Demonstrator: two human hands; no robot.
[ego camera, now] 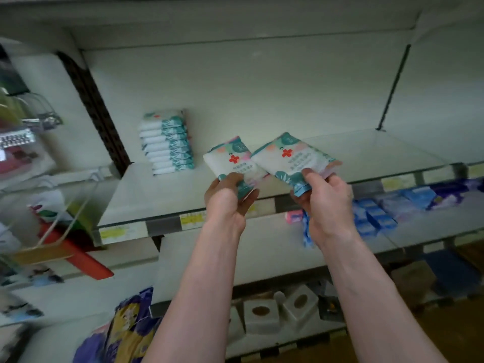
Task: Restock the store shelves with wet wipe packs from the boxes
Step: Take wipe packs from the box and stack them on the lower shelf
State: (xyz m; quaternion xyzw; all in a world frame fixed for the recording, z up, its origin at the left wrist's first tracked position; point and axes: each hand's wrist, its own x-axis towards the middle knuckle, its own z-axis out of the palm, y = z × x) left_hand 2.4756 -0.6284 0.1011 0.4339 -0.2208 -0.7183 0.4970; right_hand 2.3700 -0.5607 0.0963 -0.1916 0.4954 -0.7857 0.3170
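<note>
Left hand (pixel 227 197): my fingers and thumb are curled round the lower teal end of one wet wipe pack (pixel 233 158). The thumb lies on the printed face and the fingers are underneath. The pack is tilted, its top end pointing away from me and to the right, with a red cross showing on its face.

Right hand (pixel 324 203): this hand pinches a second wet wipe pack (pixel 290 158) at its near corner, thumb on top and fingertips showing beneath the right edge. This pack has the same print and red cross and is tilted the same way. Its left edge overlaps or touches the right edge of the first pack; I cannot tell which.

Position: I hold both packs in the air over the front part of the pale shelf (pixel 366 150), and neither is resting on it. Both forearms reach up from the bottom of the view.

On the shelf: a row of matching packs (pixel 167 142) stands at the back left, pressed face to face near the dark perforated upright. It is well apart from the two packs in my hands.

Surroundings: yellow price labels (pixel 192 219) run along the shelf's front edge. The shelf below holds blue packets (pixel 377 213) to the right and a pink packet (pixel 294 216) beside my right wrist. Lower down are white boxes (pixel 262 310) with oval openings, and at the lower left is a purple and yellow bag (pixel 125 328). The left margin is blurred.
</note>
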